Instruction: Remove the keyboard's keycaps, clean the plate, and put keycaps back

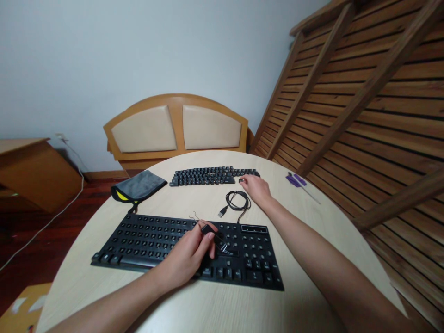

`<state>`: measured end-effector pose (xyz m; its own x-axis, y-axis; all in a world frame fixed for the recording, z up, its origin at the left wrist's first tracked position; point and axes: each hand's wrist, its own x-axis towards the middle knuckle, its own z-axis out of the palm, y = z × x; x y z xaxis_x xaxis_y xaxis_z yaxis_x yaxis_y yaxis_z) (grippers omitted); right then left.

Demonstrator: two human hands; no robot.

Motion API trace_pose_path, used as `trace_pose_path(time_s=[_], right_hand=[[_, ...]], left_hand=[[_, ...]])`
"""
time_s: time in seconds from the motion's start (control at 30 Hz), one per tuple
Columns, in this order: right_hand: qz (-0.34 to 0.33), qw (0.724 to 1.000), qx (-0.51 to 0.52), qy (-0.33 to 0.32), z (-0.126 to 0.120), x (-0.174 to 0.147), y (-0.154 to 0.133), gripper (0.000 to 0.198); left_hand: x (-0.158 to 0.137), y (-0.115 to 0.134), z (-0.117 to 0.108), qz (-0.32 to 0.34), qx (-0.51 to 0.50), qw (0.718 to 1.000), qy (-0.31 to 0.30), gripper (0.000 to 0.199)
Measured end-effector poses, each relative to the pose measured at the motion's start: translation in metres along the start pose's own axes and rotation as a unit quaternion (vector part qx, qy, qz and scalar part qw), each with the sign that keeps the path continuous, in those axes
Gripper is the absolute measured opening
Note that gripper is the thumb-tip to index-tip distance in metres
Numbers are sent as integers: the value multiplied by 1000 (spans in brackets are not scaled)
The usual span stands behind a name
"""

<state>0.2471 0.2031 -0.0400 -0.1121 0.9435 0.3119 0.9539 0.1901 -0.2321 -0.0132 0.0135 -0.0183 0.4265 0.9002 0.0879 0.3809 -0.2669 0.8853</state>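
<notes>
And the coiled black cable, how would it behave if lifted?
The cable is probably floppy, as it lies in loose loops, and likely light, being thin. Lifting it might tug the keyboard, since one end seems to run to its far edge; the USB plug lies loose and could dangle.

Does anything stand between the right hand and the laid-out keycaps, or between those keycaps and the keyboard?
Nothing visible separates the right hand from the laid-out keycaps; it reaches their near right side. Between those keycaps and the keyboard, the coiled cable lies toward the right.
</notes>
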Motion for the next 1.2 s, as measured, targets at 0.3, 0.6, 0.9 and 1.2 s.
trace_pose_path(time_s=[0.3, 0.6, 0.9, 1.2], right_hand=[[28, 999, 45, 0, -5, -2, 2, 31], [-97, 972, 183, -112, -71, -74, -2, 54], [-206, 896, 183, -347, -87, -157, -30, 125], [-201, 899, 195, -336, -82, -160, -62, 108]], left_hand=[[1, -1, 0, 4, -5, 1000, -4, 29], [0, -2, 0, 9, 4, 1000, -5, 28], [-5, 7, 0, 48, 72, 996, 20, 25], [-13, 16, 6, 122, 147, 981, 30, 18]])
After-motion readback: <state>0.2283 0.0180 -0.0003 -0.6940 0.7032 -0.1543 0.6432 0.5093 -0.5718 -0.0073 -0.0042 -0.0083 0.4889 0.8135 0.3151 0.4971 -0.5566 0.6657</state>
